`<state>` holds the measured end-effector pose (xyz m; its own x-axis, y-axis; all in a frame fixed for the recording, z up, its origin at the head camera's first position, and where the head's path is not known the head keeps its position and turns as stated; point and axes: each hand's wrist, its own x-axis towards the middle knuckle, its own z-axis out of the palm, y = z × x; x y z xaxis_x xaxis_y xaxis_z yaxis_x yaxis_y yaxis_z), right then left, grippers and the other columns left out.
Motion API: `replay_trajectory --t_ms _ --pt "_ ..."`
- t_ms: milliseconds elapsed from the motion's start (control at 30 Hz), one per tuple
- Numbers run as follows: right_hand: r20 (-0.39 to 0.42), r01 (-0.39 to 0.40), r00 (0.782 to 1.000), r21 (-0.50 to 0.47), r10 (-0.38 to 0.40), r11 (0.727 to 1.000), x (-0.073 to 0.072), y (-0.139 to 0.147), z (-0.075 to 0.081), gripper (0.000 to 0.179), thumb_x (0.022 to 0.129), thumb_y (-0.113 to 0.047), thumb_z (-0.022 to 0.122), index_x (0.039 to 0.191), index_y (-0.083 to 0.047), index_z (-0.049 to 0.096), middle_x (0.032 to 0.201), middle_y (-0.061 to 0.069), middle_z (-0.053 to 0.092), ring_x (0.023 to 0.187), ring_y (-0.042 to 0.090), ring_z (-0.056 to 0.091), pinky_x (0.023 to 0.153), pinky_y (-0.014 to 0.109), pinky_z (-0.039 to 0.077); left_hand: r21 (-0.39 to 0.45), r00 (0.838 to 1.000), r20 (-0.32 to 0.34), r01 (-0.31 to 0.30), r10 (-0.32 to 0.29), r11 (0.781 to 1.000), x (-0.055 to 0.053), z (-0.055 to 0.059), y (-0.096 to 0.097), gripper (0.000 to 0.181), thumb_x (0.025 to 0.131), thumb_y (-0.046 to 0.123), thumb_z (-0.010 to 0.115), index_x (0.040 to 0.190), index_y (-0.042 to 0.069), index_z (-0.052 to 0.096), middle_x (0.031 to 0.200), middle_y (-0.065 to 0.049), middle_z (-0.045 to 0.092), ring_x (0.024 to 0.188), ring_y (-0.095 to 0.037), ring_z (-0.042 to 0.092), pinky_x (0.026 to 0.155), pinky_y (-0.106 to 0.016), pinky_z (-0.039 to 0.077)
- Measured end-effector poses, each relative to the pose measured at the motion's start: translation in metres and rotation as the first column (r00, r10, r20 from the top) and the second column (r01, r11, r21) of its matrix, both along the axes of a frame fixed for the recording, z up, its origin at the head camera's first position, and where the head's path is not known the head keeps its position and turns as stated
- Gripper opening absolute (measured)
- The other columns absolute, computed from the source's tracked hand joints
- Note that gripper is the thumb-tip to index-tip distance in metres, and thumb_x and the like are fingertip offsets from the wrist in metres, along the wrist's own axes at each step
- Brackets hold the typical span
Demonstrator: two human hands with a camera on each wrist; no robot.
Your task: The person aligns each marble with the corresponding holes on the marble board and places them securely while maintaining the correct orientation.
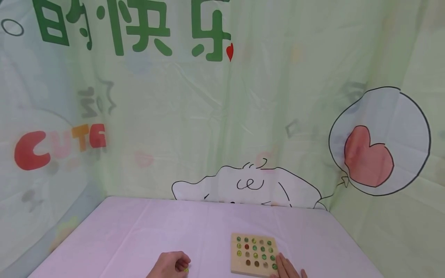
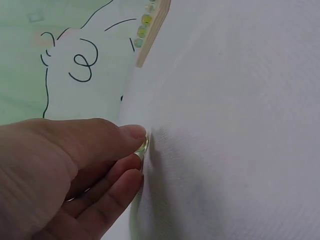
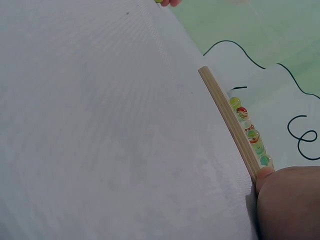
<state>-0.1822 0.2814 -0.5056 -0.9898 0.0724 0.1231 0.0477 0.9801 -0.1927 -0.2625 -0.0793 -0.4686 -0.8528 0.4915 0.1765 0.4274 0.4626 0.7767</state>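
Observation:
My left hand [image 1: 170, 265] is low over the table, left of a wooden board [image 1: 240, 267]. Its thumb and fingers pinch a yellow-green marble [image 2: 143, 146], close to the cloth in the left wrist view. Rows of glass marbles [image 1: 255, 248], mostly green and yellow with a few red or brown, sit in the board; bare wood shows at its front left corner. My right hand [image 1: 287, 268] touches the board's right edge with fingers extended. In the right wrist view, part of that hand [image 3: 290, 202] meets the board's end and hides some of it.
A pale pinkish cloth [image 1: 146, 227] covers the table. Behind it hangs a printed curtain [image 1: 208, 127] with green characters, a drawn dog and a heart balloon; curtain also encloses both sides. The table's back edge meets the curtain.

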Motion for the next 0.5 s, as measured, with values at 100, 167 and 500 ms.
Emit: replay_trajectory --t_ms 100,167,500 --pt "-0.023 0.042 0.999 -0.029 -0.043 0.999 -0.006 0.001 -0.008 0.079 0.098 -0.065 0.036 0.149 -0.005 0.041 0.153 0.01 0.044 0.142 0.033 0.039 0.112 0.067 0.023 0.011 1.0 -0.011 0.008 -0.008 1.0 0.0 -0.001 0.0 0.014 0.076 -0.004 0.067 0.09 -0.001 0.069 0.08 -0.005 0.07 0.068 0.002 0.056 0.062 -0.019 0.049" --pt "-0.032 0.042 0.999 -0.03 -0.043 0.999 -0.008 0.003 -0.012 0.078 0.099 -0.064 0.036 0.149 -0.005 0.042 0.153 0.01 0.046 0.141 0.033 0.041 0.112 0.068 0.024 0.016 1.0 -0.017 0.009 -0.009 1.0 0.001 -0.002 0.0 0.014 0.076 -0.004 0.067 0.09 -0.001 0.069 0.079 -0.006 0.07 0.067 0.002 0.056 0.061 -0.019 0.049" --pt "-0.008 -0.014 1.0 -0.003 0.014 1.0 0.001 -0.001 0.001 0.08 0.097 -0.063 0.044 0.15 -0.003 0.039 0.155 0.011 0.043 0.141 0.036 0.04 0.111 0.068 0.025 -0.011 0.999 -0.054 -0.005 0.005 1.0 0.0 -0.002 0.002 0.009 0.079 -0.002 0.069 0.088 0.001 0.07 0.077 -0.004 0.07 0.066 0.003 0.056 0.06 -0.02 0.048"
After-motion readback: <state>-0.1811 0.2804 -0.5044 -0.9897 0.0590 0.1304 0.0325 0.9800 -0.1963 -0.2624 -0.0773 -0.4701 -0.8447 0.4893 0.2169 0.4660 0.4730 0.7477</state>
